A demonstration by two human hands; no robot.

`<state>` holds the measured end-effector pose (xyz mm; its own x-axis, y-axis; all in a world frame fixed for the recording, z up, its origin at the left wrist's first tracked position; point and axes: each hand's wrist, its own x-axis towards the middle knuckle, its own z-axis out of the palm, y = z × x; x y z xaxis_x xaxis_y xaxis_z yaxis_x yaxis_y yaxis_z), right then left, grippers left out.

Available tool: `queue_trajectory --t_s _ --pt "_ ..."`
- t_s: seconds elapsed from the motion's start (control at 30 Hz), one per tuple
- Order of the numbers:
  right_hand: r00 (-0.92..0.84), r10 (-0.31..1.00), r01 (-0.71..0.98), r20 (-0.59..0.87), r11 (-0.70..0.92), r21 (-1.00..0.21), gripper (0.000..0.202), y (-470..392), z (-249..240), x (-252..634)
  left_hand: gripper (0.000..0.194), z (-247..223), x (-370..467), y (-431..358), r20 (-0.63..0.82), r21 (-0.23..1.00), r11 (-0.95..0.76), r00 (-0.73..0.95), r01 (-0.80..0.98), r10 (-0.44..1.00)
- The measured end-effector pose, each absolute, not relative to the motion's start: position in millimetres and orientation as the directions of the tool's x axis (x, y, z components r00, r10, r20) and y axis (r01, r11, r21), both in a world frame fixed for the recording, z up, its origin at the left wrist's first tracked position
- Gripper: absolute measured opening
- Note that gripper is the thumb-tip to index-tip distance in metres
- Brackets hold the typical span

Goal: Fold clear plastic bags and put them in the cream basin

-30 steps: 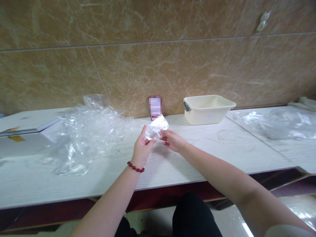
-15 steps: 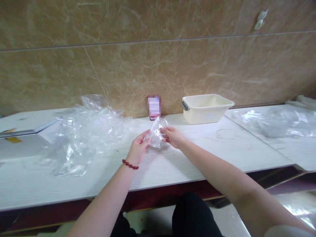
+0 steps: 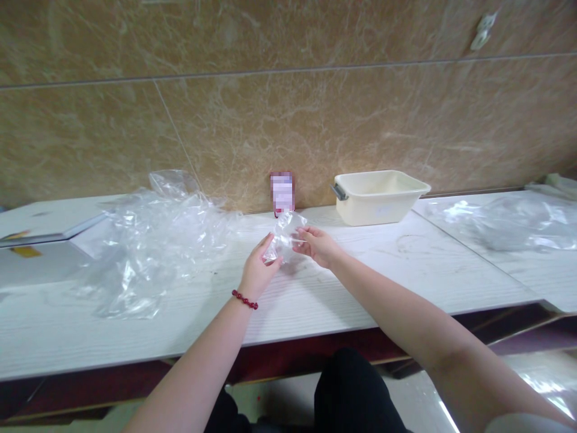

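Between my two hands is a small crumpled clear plastic bag [image 3: 287, 231], held just above the white tabletop [image 3: 306, 307]. My left hand [image 3: 260, 264], with a red bead bracelet at the wrist, grips its left side between thumb and fingers. On the right side, my right hand [image 3: 315, 245] pinches the film with its fingertips. Right behind the bag, a phone-like thing with a red edge [image 3: 282, 191] leans on the wall, its face blurred out. A loose heap of clear plastic bags [image 3: 157, 240] lies to the left of my left hand.
A cream plastic bin [image 3: 378, 204] with a grey handle stands against the wall, right of the phone-like thing. More clear plastic [image 3: 509, 222] lies at the far right. A white box [image 3: 40, 258] sits at the left end. The marble-patterned wall [image 3: 234, 126] closes off the back.
My left hand has shifted slightly right and its grip on the bag has changed, with the thumb now farther across. The bag is folded differently. My right hand has barely moved.
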<state>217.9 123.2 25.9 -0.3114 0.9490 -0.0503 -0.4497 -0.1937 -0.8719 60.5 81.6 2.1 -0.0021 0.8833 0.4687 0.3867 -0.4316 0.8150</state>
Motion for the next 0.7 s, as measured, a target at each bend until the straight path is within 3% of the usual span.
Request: queue_trajectory --t_s 0.2,0.4,0.53,0.7 --pt "-0.27 0.961 -0.448 -0.061 -0.182 -0.876 0.003 120 29 216 0.061 5 64 77 0.434 0.834 -0.403 0.004 0.377 0.901" --pt "-0.228 0.973 -0.423 -0.042 -0.138 -0.895 0.002 124 25 217 0.067 2 68 78 0.367 0.919 -0.369 0.041 0.14 0.929" --pt "-0.232 0.972 -0.357 -0.028 -0.112 -0.928 0.005 129 21 221 0.057 1 68 79 0.347 0.937 -0.349 0.078 0.017 0.935" --pt "-0.195 0.981 -0.326 -0.021 -0.085 -0.942 0.009 132 23 226 0.046 -4 65 82 0.238 0.97 -0.243 0.145 0.016 0.96"
